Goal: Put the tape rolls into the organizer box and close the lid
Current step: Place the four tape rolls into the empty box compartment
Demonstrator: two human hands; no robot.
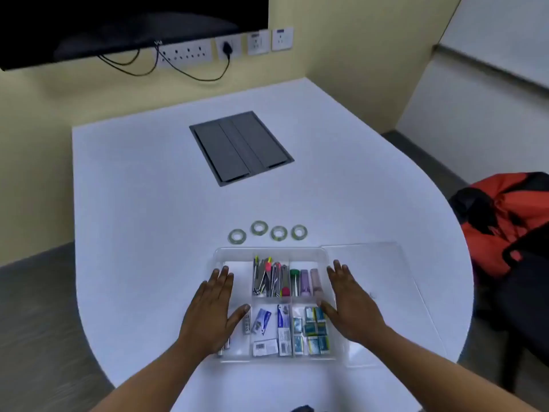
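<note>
Several small greenish tape rolls (pixel 237 236) lie flat in a row on the white table (pixel 142 203), just beyond the clear organizer box (pixel 271 250). The box stands uncovered, its compartments holding tools, markers and small packets; the far-left compartment (pixel 240 272) looks bare. Its clear lid (pixel 374 292) lies flat to the right of the box. My left hand (pixel 214 310) rests open over the box's left side. My right hand (pixel 347 304) rests open over its right edge, partly on the lid. Neither hand holds anything.
A dark grey cable hatch (pixel 241 147) is set into the table further back. An orange and black bag (pixel 505 221) sits on a chair at the right. A monitor (pixel 130 25) and wall sockets (pixel 187 53) are at the far wall.
</note>
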